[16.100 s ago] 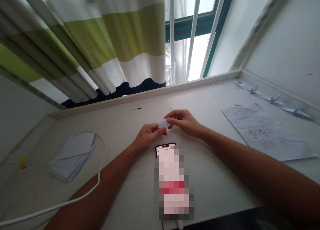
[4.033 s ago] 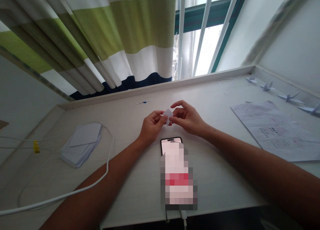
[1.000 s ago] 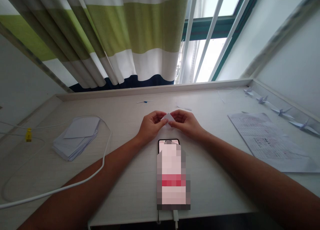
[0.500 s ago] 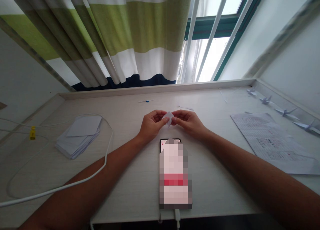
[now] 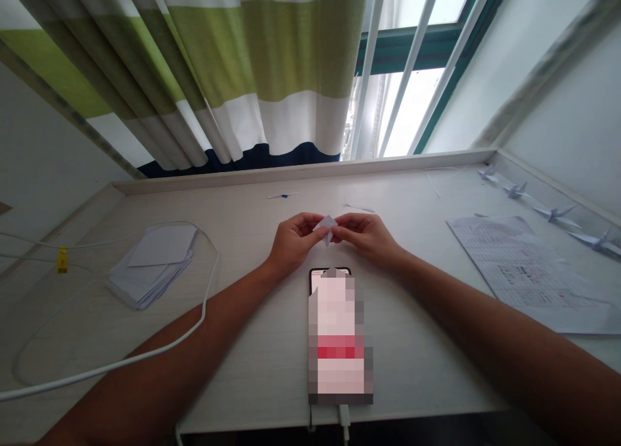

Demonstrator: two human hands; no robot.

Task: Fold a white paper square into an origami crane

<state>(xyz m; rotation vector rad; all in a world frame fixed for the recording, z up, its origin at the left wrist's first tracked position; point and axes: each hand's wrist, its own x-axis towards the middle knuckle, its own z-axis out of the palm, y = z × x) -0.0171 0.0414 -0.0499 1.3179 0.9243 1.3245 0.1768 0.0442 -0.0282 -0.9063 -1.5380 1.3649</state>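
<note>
A small folded piece of white paper [image 5: 328, 223], roughly diamond-shaped with a point toward me, is held up between both hands. My left hand [image 5: 297, 240] pinches its left side, thumb on the near face and fingers curled behind. On the opposite side my right hand [image 5: 365, 234] grips it between thumb and forefinger. The fingers partly cover the paper, so its finer folds are hidden. Just below the hands lies a phone [image 5: 330, 272] with a blurred-out screen.
Left, a stack of white paper [image 5: 152, 265] has a white cable [image 5: 212, 284] looping around it, with a yellow tag [image 5: 62, 259] nearby. Right, written sheets [image 5: 519, 265] lie beside several folded paper cranes [image 5: 555, 214]. Paper strips [image 5: 359, 208] and a small blue-and-white item [image 5: 284, 195] sit behind my hands.
Both hands keep their hold on the folded paper, which has shifted only slightly between the fingers. The whole view has moved a little; everything else stays in place.
</note>
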